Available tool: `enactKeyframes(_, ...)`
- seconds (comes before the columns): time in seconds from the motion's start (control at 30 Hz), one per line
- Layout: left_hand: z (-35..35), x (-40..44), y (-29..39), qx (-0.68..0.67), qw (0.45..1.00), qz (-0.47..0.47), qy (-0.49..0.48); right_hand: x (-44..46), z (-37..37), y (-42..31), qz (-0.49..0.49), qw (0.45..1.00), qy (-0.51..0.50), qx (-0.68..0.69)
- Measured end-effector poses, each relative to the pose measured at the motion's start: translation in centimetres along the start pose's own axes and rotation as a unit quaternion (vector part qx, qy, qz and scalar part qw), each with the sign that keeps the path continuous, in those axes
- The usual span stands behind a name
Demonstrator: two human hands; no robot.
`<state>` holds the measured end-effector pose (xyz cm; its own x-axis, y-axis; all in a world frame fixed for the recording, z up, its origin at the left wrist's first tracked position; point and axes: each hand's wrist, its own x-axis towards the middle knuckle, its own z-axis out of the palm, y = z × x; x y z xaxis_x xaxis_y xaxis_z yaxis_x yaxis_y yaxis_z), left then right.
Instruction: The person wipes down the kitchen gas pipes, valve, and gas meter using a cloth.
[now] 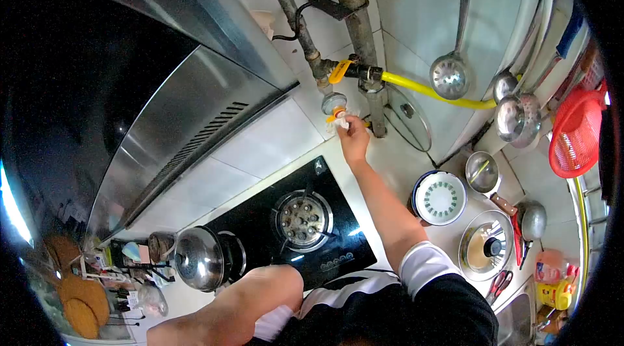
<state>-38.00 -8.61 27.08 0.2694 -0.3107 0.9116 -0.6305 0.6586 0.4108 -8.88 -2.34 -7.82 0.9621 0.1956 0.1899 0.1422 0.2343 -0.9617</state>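
My right hand (355,140) reaches up to the wall above the stove. Its fingers are pinched on a crumpled white cloth or tissue (341,123), pressed at the orange part below a round grey gas fitting (334,103). Just above is a yellow-tagged valve (339,71), joined to a yellow gas hose (429,91). My left arm is bent at the bottom of the view, near the stove's front edge. The left hand itself does not show.
The black gas stove (351,232) carries a lidded steel pot (198,258). On the right counter are a patterned enamel bowl (441,198), a glass-lidded pan (471,268), a small saucepan (481,170) and red scissors (498,286). A glass lid (416,126) leans behind; a skimmer (450,76) hangs above.
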Motion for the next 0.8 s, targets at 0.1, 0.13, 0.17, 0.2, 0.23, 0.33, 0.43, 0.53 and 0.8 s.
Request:
enactKeyframes(0.1,-3.5,2.6,-5.9,0.063,0.989,0.131,0.039,-0.9,-1.9,1.8,-0.006,0.972,-0.052,-0.229)
enactKeyframes(0.13,-4.7,2.1,-5.9,0.102,0.994,0.04,0.016,-1.1,-2.5,2.2,0.033,0.972,-0.065,-0.223)
enactKeyframes(0.17,-4.9,-0.8,-4.5,0.221,0.975,-0.021,-0.032,-1.2,-2.4,2.5,0.029,0.973,-0.062,-0.221)
enactKeyframes(0.2,-3.9,-1.8,-4.5,0.249,0.961,-0.07,0.094,-1.4,-2.2,2.7,0.01,0.997,-0.006,-0.081)
enactKeyframes(0.23,-4.1,-3.1,-5.3,0.24,0.952,-0.076,0.172,-1.8,-2.0,2.3,-0.009,0.997,0.049,0.059)
enactKeyframes(0.33,-6.0,-6.9,-8.0,0.206,0.921,-0.1,0.314,-1.3,-0.5,0.7,-0.042,0.997,0.032,0.05)
enactKeyframes(0.43,-7.1,-9.1,-9.4,0.226,0.851,-0.186,0.435,-0.5,0.1,2.5,-0.014,0.999,-0.024,0.039)
enactKeyframes(0.53,-7.5,-10.8,-9.2,0.212,0.823,-0.197,0.489,-0.8,-2.3,1.9,0.059,0.97,-0.052,-0.231)
enactKeyframes(0.8,-7.3,-13.8,-10.5,0.18,0.704,-0.235,0.646,-1.4,0.2,3.4,-0.007,0.999,0.021,0.028)
